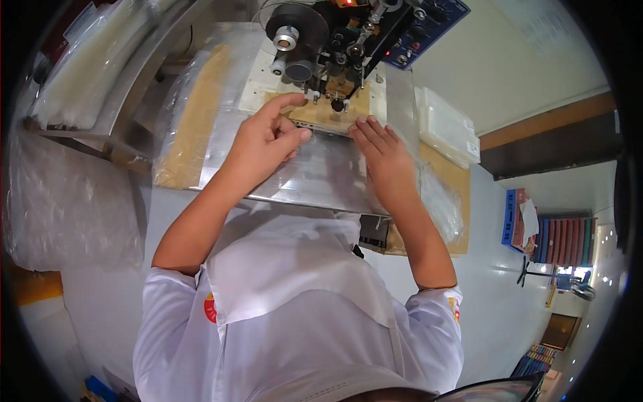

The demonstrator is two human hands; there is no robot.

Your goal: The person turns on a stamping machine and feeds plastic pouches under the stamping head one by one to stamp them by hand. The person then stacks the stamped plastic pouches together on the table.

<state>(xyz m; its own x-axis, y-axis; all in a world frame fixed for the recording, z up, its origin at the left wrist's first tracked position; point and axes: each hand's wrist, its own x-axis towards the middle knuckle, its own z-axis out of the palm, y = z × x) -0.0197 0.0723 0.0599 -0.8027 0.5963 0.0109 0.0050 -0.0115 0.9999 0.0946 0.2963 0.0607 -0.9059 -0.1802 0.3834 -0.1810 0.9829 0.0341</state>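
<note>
A dark machine (338,53) with a black reel (297,30) stands at the top centre over a tan board (328,110). At the board's front left is my left hand (268,137), its thumb and index finger apart, with nothing visible between them. My right hand (380,144) lies with its fingers stretched out at the board's front right corner. Between the hands runs the board's front edge, with a dark strip along it. Below that is a shiny metal work surface (295,175).
A blue control panel (429,30) is behind on the right. Stacked clear plastic packs (447,127) lie right of the machine. Plastic bags (94,67) rest on a metal shelf at the left. A brown-taped plastic sheet (194,120) covers the table's left side.
</note>
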